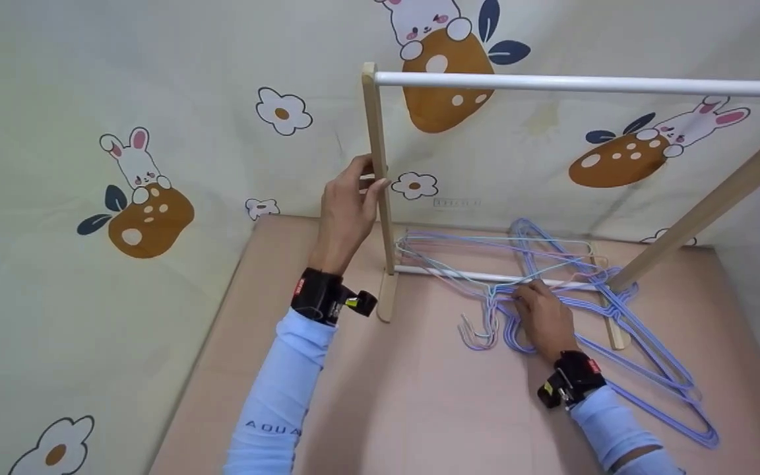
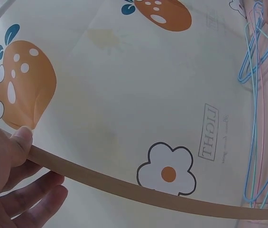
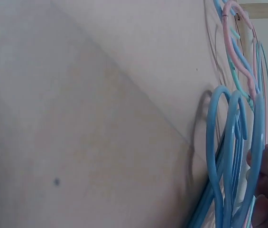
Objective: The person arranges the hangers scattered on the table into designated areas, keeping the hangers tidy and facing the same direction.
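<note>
My left hand grips the left wooden post of a clothes rack about halfway up. In the left wrist view, the thumb lies on one side of the post and fingers curl behind it. Low on the right, my right hand pinches at a blue hanger among a pile of blue hangers. Their looped hooks show close up in the right wrist view, where most of that hand is cut off. Left of it, several pink and mint hangers lie with their hooks toward me.
The rack has a white top rail, a white lower rail and a right wooden post. It stands on a pinkish surface. Behind and to the left hangs a pale printed sheet with rabbits and flowers.
</note>
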`<state>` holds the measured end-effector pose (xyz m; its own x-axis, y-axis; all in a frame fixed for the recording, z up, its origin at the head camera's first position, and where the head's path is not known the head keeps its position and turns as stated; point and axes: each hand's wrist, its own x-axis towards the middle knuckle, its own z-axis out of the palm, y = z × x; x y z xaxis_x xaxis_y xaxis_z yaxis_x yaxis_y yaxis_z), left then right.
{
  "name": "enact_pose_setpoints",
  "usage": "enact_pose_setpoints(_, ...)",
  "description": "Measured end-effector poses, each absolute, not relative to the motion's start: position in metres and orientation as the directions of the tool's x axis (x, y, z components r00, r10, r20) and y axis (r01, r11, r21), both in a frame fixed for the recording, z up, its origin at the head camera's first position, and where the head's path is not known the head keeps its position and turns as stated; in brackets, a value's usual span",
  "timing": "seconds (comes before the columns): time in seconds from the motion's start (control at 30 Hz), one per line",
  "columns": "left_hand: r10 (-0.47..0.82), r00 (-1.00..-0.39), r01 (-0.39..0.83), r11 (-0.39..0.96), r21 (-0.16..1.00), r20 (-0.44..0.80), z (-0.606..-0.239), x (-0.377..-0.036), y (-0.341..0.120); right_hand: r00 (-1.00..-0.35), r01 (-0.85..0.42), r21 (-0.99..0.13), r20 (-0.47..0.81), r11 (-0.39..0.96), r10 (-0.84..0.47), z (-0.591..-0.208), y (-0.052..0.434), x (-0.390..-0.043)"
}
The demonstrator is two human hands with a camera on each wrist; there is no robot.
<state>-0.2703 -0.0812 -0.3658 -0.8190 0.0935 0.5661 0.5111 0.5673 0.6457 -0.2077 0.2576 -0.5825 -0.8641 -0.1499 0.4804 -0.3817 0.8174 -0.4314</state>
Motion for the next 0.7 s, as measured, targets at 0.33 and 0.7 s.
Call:
enact_pose_setpoints(0.33, 0.087, -0.832, 0.494, 0.565, 0.66, 0.549, -0.366, -0.268, -0.079, -0.834, -0.433, -0.449, 0.529, 0.781, -0.158, -0.574, 0.272, -0.208)
enact_pose_setpoints(0.7, 0.083, -0.826, 0.505, 0.545, 0.669, 0.557, -0.365, -0.269, -0.081, -0.787, -0.451, -0.412, 0.601, 0.791, -0.136, -0.562, 0.272, -0.213)
